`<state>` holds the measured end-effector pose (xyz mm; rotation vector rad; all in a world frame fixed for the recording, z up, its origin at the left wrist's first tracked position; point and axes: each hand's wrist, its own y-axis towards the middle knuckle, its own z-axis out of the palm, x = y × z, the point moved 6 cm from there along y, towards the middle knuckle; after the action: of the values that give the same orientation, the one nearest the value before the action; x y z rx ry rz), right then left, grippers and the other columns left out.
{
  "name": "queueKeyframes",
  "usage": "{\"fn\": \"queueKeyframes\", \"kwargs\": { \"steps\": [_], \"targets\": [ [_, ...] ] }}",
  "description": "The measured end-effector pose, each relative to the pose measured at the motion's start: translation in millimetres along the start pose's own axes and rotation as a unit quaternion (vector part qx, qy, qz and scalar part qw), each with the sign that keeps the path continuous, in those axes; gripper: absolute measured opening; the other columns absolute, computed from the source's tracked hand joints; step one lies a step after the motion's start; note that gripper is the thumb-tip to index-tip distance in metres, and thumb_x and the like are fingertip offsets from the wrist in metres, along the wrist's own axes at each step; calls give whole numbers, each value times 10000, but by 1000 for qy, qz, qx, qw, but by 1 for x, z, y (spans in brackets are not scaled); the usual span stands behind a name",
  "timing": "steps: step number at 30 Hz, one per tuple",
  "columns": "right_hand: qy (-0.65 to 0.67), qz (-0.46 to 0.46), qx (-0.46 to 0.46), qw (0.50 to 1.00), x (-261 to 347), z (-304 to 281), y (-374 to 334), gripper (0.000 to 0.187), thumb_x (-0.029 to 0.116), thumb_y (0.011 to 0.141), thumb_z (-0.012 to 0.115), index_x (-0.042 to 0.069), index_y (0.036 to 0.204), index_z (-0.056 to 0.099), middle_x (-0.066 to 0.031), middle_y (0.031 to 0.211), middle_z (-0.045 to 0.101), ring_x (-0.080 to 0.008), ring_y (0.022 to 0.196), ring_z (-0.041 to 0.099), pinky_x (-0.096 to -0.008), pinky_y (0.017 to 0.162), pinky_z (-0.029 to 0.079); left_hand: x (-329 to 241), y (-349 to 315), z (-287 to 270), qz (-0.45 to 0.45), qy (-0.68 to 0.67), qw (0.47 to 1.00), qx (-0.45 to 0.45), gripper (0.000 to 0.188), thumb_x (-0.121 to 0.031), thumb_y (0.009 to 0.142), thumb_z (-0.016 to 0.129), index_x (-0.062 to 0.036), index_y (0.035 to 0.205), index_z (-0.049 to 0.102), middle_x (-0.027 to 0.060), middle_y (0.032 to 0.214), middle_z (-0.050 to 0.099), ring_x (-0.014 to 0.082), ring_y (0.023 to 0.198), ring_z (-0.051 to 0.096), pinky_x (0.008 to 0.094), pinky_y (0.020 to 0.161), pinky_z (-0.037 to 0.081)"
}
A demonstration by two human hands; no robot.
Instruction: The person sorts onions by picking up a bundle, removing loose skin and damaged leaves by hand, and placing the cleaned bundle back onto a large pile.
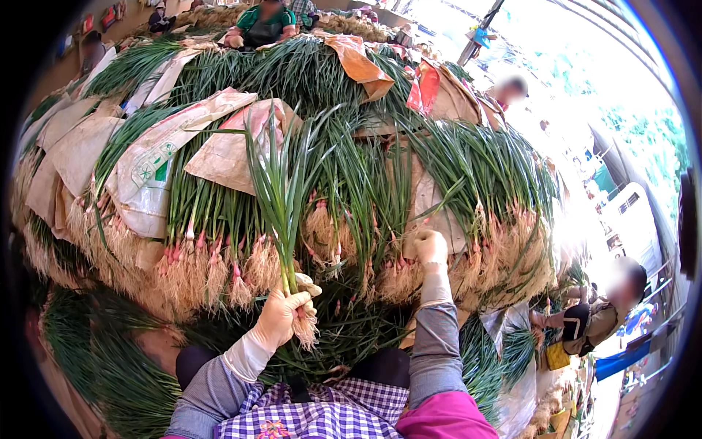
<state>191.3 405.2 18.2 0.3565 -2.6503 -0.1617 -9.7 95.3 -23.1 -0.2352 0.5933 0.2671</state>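
Note:
My left hand [275, 319], in a pale glove, is closed around the lower stems of a small bunch of green garlic [284, 219]. Long leaves fan upward from the grip, while pale roots hang below the fingers. My right hand [430, 247], likewise gloved, reaches further out with its fingers curled closed against the front of a stacked garlic pile [497, 183]. Whatever lies inside those fingers is hidden. A brown paper sheet [433, 196] sits just behind that hand, and garlic with pinkish bulbs and tangled roots [398, 279] hangs beside and below it.
Sack pieces [153, 172] lie across the layered pile. More garlic leaves [117, 358] spread low at the left, others [479, 351] by my right forearm. A seated person [599, 311] works at the right; another person [263, 25] is behind the pile.

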Motion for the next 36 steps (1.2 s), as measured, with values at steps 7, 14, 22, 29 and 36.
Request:
{"fn": "queueKeyframes", "kwargs": {
  "steps": [7,14,22,29,36],
  "targets": [
    [-158,121,119,973,10,53,-5,442,199,721,742,33,1101,588,-186,1074,637,-330,1014,614,-387,858,490,-13,-4,8,42,78,996,8,213,76,855,459,-49,1023,498,124,921,624,124,627,568,241,573,494],
    [-41,-20,209,977,1,84,-18,630,88,682,757,-12,1233,469,-196,911,657,-253,808,652,-353,716,510,-23,-4,0,75,30,997,-21,218,71,854,452,-50,1025,512,125,897,613,117,606,533,235,550,469],
    [258,20,179,949,7,79,1,165,-37,715,569,-15,866,631,-59,715,616,-158,585,565,-283,541,469,-37,-6,-4,102,20,994,-46,253,79,849,439,-63,1052,494,121,890,600,106,583,491,233,544,434],
    [167,81,181,966,9,109,-38,307,125,759,714,-30,1002,610,-118,825,650,-173,694,605,-314,639,483,-43,-13,-8,95,32,993,-58,259,80,838,447,-57,1049,505,123,895,606,102,583,495,231,533,436],
    [297,113,118,941,-19,94,-25,236,138,822,576,31,1007,676,-116,894,676,-182,754,612,-319,668,477,-38,-10,-7,89,36,995,-39,258,71,838,442,-68,1051,488,131,902,588,117,592,478,249,550,433]
  ]
}}
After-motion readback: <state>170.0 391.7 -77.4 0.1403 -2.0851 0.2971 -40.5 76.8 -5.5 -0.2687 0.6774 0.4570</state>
